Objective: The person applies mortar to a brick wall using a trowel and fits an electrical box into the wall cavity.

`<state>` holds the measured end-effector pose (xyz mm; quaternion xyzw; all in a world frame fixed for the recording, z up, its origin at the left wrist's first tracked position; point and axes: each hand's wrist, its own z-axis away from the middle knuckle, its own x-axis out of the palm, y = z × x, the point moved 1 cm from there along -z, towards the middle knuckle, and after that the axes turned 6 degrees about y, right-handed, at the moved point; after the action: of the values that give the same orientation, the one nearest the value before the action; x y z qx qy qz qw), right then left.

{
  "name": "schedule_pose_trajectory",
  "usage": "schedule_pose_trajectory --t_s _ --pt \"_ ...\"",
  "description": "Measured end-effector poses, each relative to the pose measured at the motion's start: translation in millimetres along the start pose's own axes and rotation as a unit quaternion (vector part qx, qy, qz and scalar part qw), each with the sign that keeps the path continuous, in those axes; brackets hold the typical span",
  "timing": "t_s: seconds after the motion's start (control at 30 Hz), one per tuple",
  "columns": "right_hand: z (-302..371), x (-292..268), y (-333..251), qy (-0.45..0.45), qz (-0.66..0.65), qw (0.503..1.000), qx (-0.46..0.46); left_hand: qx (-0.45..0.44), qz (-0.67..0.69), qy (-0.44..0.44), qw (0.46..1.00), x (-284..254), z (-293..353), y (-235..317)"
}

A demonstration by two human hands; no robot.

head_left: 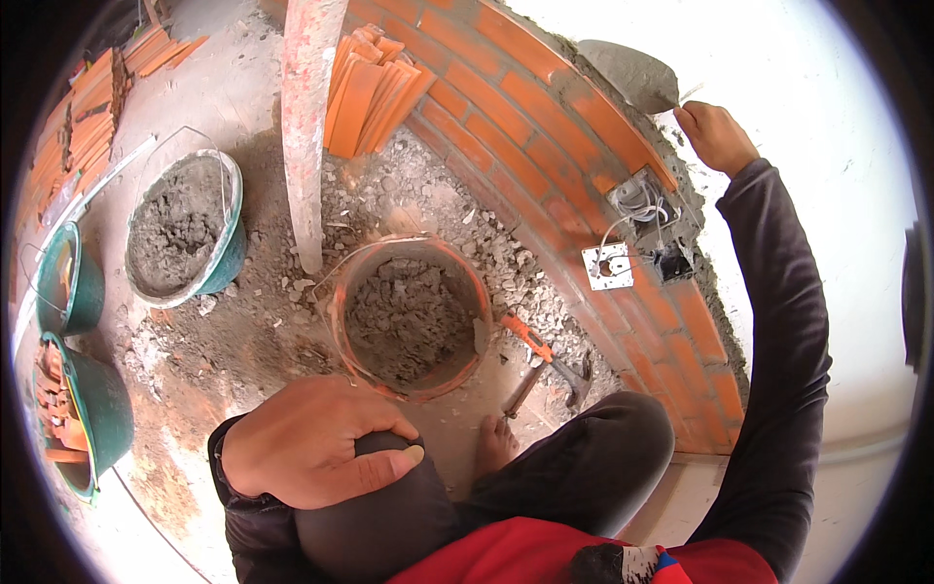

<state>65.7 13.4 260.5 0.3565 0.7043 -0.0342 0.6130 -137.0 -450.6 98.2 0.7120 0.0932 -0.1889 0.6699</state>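
At the upper right, my right hand point(718, 138) is closed around the handle of a trowel point(630, 76). Its blade, coated in grey mortar, lies at the top edge of a low orange brick wall point(525, 127). My left hand point(311, 443) rests over my bent knee, thumb and forefinger apart, holding no tool; its other fingers are partly hidden. Beyond that knee stands an orange-rimmed bucket point(484, 331) with lumpy grey mortar point(409, 316) inside. A strip of mortar runs along the wall's top, behind my right wrist.
An electrical box with loose wires point(642, 200) and a white plate point(607, 267) sits in the wall. A hammer point(574, 380) and an orange-handled tool point(525, 336) lie beside the bucket. Leftward are a mortar tub point(233, 263), green buckets point(107, 409), stacked bricks point(370, 92) and a pole point(306, 127).
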Motion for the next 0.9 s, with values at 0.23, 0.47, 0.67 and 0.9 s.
schedule_pose_trajectory --t_s 0.23,0.47,0.67,0.9 --pt "-24 5 -11 -0.1 0.081 0.991 -0.022 0.006 0.011 -0.005 1.0 -3 6 -8" --pt "-21 0 24 -0.122 0.064 0.99 0.037 0.006 0.019 -0.009 1.0 -7 7 -11" --pt "-23 1 9 -0.11 0.06 0.992 0.007 0.01 0.015 -0.009 1.0 -5 3 -16" --pt "3 1 46 -0.13 0.068 0.989 0.028 0.001 0.018 -0.004 1.0 -4 1 -16"
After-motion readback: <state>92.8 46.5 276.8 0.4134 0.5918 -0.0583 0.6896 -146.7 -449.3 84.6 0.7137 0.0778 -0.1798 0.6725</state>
